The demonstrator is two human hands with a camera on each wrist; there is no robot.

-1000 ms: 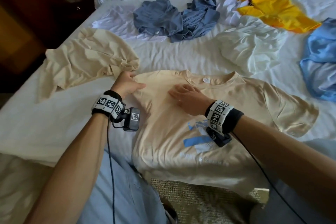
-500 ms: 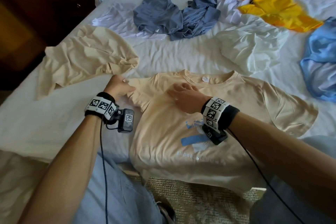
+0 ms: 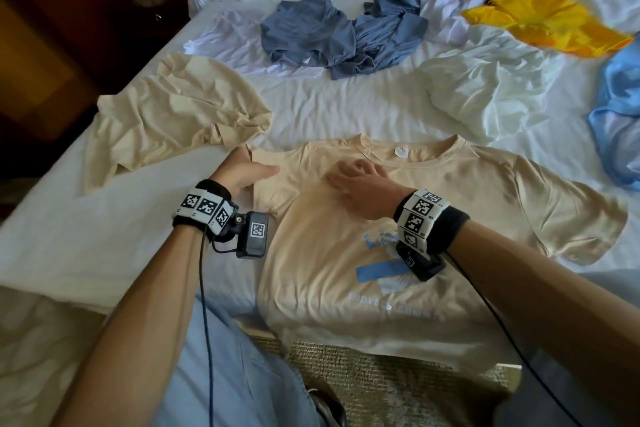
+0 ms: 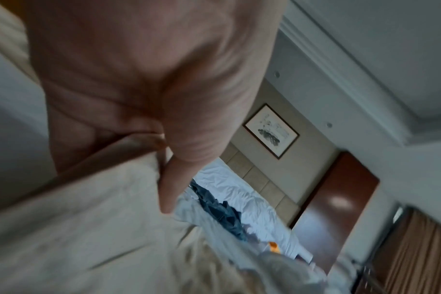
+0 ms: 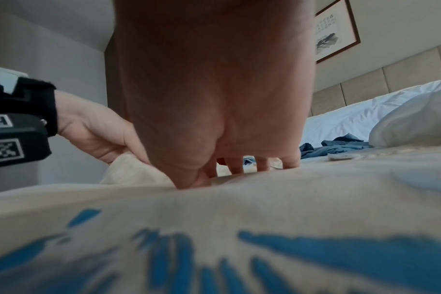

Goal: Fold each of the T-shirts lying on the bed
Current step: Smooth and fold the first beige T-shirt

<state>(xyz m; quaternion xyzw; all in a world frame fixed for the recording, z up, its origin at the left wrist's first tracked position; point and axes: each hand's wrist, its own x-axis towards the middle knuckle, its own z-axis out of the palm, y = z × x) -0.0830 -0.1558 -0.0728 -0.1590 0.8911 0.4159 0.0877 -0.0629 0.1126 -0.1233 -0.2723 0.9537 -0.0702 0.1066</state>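
A beige T-shirt with a blue print (image 3: pixel 408 229) lies face up at the near edge of the bed, collar away from me. My left hand (image 3: pixel 247 168) pinches the hem of its left sleeve (image 4: pixel 139 151), thumb on top of the cloth. My right hand (image 3: pixel 360 180) lies flat on the chest just below the collar, fingers straight and pressing the fabric (image 5: pixel 252 165). The shirt's right sleeve (image 3: pixel 571 215) is spread out flat.
A second beige shirt (image 3: pixel 173 114) lies crumpled at the left. Behind are grey-blue shirts (image 3: pixel 343 35), a white one (image 3: pixel 485 97), a yellow one (image 3: pixel 540 17) and a light blue one (image 3: pixel 620 114) at the right edge. A dark nightstand (image 3: pixel 86 10) stands at the left.
My left hand has drawn the left sleeve outward to the left, so it lies flatter. The right hand has stayed pressed on the chest.
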